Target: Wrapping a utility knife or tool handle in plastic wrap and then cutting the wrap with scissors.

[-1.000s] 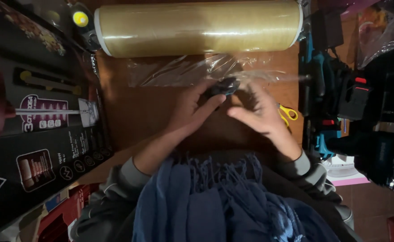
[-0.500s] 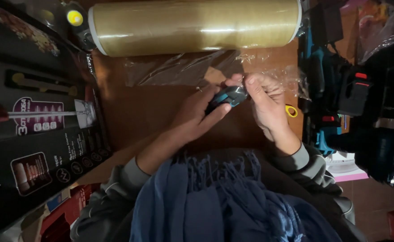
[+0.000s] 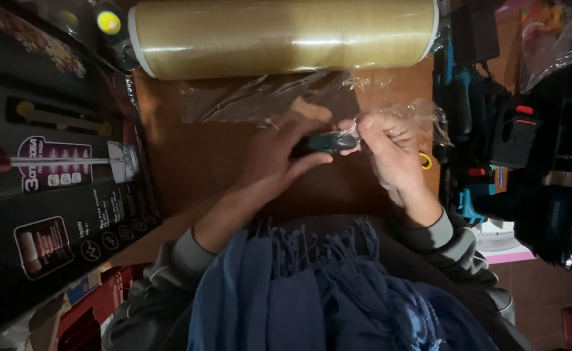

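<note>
My left hand grips a small dark oblong object over the brown table. My right hand pinches the object's right end together with clear plastic film that bunches over its fingers. A large roll of clear wrap lies across the far edge of the table, with a loose sheet of film spread below it. A blue fringed scarf hangs in front of my chest.
A long black printed box lies along the left. Blue and black power tools and cases crowd the right side. A yellow-handled item peeks out by my right hand. A yellow-capped thing sits at the roll's left end.
Both hands have shifted right and slightly away from me with the dark object. The right hand has gathered more film around its fingers.
</note>
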